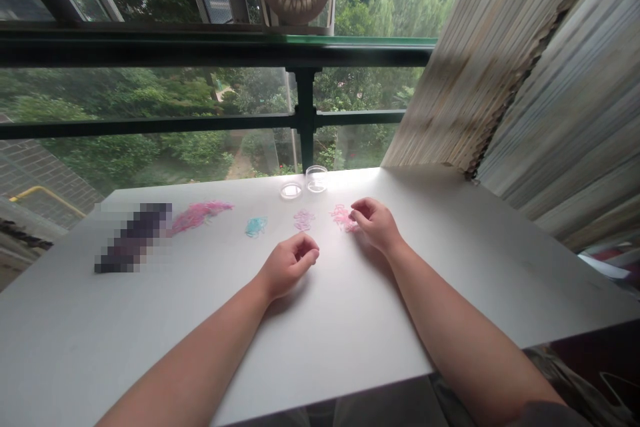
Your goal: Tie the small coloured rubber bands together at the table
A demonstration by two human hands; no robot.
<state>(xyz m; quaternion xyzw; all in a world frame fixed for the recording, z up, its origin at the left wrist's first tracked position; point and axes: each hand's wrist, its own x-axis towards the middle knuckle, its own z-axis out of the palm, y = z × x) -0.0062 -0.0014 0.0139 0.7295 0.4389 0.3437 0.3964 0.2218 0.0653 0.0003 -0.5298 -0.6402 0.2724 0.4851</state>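
Centre: my left hand [291,266] loosely curled; right hand [376,222] pinched at bright-pink pile [342,217], grip unclear; white desk [320,340] open below.

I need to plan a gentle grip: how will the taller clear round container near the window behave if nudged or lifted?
The clear round container looks thin-walled, so it is probably light and could flex or crack if squeezed. Its smooth, shiny sides may be slippery. Standing upright near the far edge of the table, it might slide or tip if bumped.
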